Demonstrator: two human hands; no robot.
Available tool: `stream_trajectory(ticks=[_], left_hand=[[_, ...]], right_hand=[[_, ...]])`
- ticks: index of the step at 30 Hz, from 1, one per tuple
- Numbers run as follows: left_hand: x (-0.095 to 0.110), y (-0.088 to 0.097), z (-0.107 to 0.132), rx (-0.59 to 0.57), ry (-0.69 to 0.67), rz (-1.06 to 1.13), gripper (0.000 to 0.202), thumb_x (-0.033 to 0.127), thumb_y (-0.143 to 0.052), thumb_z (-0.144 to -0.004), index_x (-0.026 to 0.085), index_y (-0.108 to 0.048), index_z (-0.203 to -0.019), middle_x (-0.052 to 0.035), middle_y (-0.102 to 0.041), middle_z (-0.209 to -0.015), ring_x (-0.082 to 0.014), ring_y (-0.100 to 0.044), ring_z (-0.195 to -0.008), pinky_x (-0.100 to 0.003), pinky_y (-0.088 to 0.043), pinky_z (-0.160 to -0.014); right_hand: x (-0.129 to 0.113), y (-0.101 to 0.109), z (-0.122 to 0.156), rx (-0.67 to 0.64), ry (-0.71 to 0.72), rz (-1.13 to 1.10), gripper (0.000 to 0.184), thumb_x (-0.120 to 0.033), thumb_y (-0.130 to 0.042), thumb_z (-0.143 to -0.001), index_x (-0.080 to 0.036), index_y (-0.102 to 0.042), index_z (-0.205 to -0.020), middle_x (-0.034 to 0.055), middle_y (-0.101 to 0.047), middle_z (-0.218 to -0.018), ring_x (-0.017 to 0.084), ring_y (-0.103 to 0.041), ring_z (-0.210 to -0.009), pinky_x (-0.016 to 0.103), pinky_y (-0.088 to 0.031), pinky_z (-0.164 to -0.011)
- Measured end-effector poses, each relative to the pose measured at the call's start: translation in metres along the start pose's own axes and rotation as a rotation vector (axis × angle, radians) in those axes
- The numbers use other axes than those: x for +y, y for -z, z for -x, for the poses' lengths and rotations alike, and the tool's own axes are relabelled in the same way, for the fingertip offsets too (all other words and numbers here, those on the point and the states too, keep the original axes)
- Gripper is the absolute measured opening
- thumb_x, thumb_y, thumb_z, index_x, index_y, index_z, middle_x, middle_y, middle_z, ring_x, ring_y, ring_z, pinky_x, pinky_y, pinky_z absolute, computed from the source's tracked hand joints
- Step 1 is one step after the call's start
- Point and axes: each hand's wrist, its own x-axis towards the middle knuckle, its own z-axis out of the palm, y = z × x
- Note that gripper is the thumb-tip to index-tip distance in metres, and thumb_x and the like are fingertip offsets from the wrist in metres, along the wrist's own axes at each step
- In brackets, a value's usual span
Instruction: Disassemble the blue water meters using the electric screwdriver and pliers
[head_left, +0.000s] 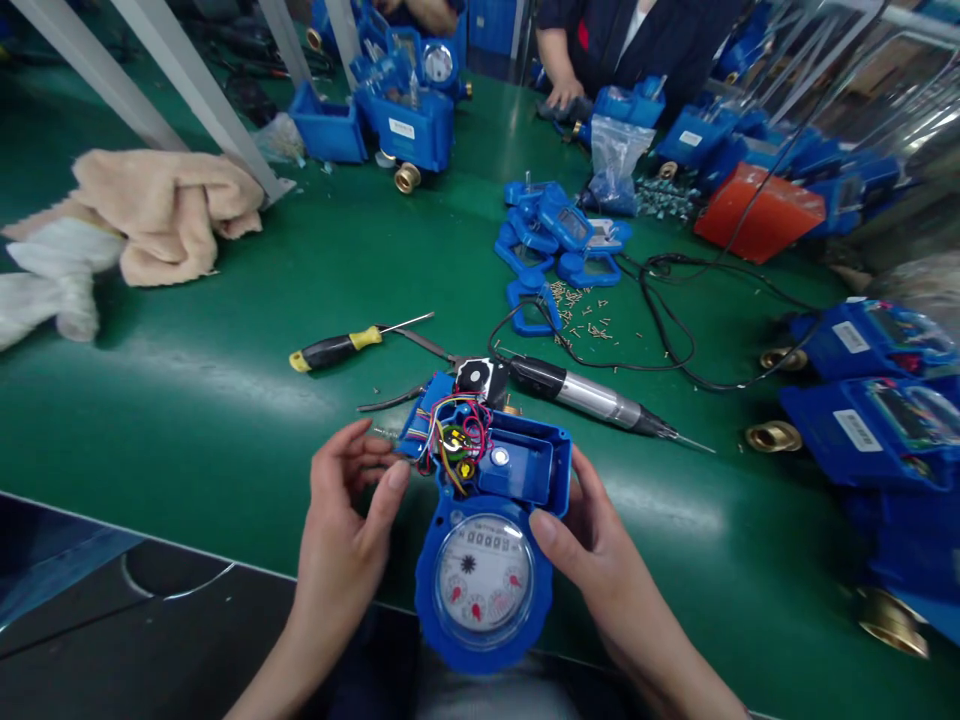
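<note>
Blue water meter is right in front of me at the near edge of the desk, dial end toward me. Round clear window, white dial: row of counter digits, black star wheel, red pointers on small sub-dials. Beyond it the housing's open: rectangular box with a blue insert, tangle of red, yellow and white wires next to it. Right fingers closed round the box's side, thumb on top. Left fingers half curled at the small blue module; can't tell if they grip it. Power screwdriver lies just beyond.
</note>
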Motion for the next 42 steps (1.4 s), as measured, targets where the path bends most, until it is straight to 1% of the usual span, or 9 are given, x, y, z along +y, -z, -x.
stream_trajectory(ticks=[3, 6, 11, 17, 21, 26, 33, 38, 42], left_hand=[[0.002, 0.012, 0.020, -0.201, 0.084, 0.026, 0.041, 0.055, -0.054, -0.091, 0.022, -0.055, -0.115, -0.0072, -0.069, -0.100, -0.0223, -0.069, -0.093, -0.036, -0.058, -0.085], [0.009, 0.013, 0.038, -0.426, 0.056, 0.168, 0.052, 0.055, -0.050, -0.093, 0.024, -0.046, -0.135, -0.0097, -0.067, -0.126, -0.0244, -0.066, -0.114, -0.036, -0.057, -0.095], [0.010, 0.003, 0.044, -0.357, -0.102, 0.135, 0.078, 0.057, -0.061, -0.086, 0.021, -0.032, -0.149, -0.0136, -0.044, -0.154, -0.0306, -0.050, -0.137, -0.040, -0.049, -0.108], [0.014, -0.004, 0.037, -0.551, -0.226, 0.273, 0.123, 0.055, -0.085, -0.062, 0.027, -0.011, -0.156, -0.0151, -0.042, -0.154, -0.0342, -0.051, -0.135, -0.050, -0.041, -0.114], [0.015, -0.015, 0.035, -0.448, -0.347, 0.059, 0.114, 0.043, -0.089, -0.060, 0.029, -0.025, -0.153, -0.0138, -0.039, -0.156, -0.0352, -0.046, -0.139, -0.055, -0.034, -0.118], [0.014, -0.018, 0.033, -0.373, -0.410, -0.031, 0.102, 0.045, -0.085, -0.066, 0.027, -0.029, -0.151, -0.0130, -0.042, -0.153, -0.0321, -0.047, -0.138, -0.052, -0.035, -0.118], [0.023, -0.012, 0.030, -0.320, -0.380, -0.300, 0.096, 0.056, -0.078, -0.068, 0.029, -0.034, -0.149, -0.0107, -0.060, -0.138, -0.0335, -0.062, -0.120, -0.050, -0.049, -0.103], [0.012, 0.000, 0.002, -0.437, -0.402, -0.190, 0.087, 0.063, -0.070, -0.071, 0.022, -0.042, -0.143, -0.0115, -0.056, -0.143, -0.0333, -0.057, -0.127, -0.047, -0.044, -0.109], [0.011, 0.008, -0.015, -0.509, -0.419, -0.109, 0.087, 0.061, -0.071, -0.071, 0.020, -0.044, -0.143, -0.0112, -0.048, -0.150, -0.0317, -0.049, -0.136, -0.042, -0.039, -0.115]], right_hand=[[0.007, -0.003, 0.008, -0.003, 0.023, 0.009, 0.091, -0.055, -0.075, -0.079, -0.024, -0.027, -0.150, 0.0141, -0.060, -0.134, 0.030, -0.058, -0.127, 0.047, -0.043, -0.112], [0.013, -0.007, 0.013, -0.029, 0.078, -0.015, 0.097, -0.054, -0.072, -0.082, -0.023, -0.016, -0.155, 0.0141, -0.059, -0.134, 0.027, -0.058, -0.127, 0.043, -0.042, -0.112], [0.015, -0.010, 0.017, -0.070, 0.168, -0.004, 0.107, -0.048, -0.077, -0.080, -0.027, -0.006, -0.157, 0.0108, -0.062, -0.123, 0.023, -0.063, -0.116, 0.041, -0.047, -0.105], [0.010, -0.006, 0.018, -0.071, 0.186, -0.025, 0.108, -0.043, -0.083, -0.075, -0.033, -0.012, -0.156, 0.0071, -0.058, -0.117, 0.023, -0.067, -0.103, 0.040, -0.053, -0.093], [0.005, -0.004, 0.015, -0.060, 0.220, 0.004, 0.118, -0.040, -0.088, -0.069, -0.035, -0.011, -0.157, 0.0074, -0.056, -0.119, 0.026, -0.067, -0.107, 0.043, -0.053, -0.094], [0.002, 0.002, 0.008, -0.116, 0.267, 0.055, 0.113, -0.040, -0.087, -0.071, -0.036, -0.014, -0.157, 0.0071, -0.058, -0.121, 0.025, -0.067, -0.107, 0.043, -0.053, -0.098], [0.002, 0.011, 0.001, -0.219, 0.340, 0.139, 0.106, -0.038, -0.086, -0.073, -0.041, -0.020, -0.156, 0.0049, -0.055, -0.125, 0.018, -0.071, -0.093, 0.037, -0.056, -0.093], [0.007, 0.014, 0.002, -0.211, 0.414, 0.290, 0.114, -0.033, -0.091, -0.064, -0.043, -0.023, -0.155, 0.0050, -0.049, -0.135, 0.023, -0.070, -0.103, 0.039, -0.057, -0.093], [0.025, 0.009, -0.005, -0.155, 0.519, 0.381, 0.116, -0.031, -0.088, -0.069, -0.038, -0.014, -0.158, 0.0053, -0.061, -0.123, 0.026, -0.067, -0.111, 0.045, -0.051, -0.102]])
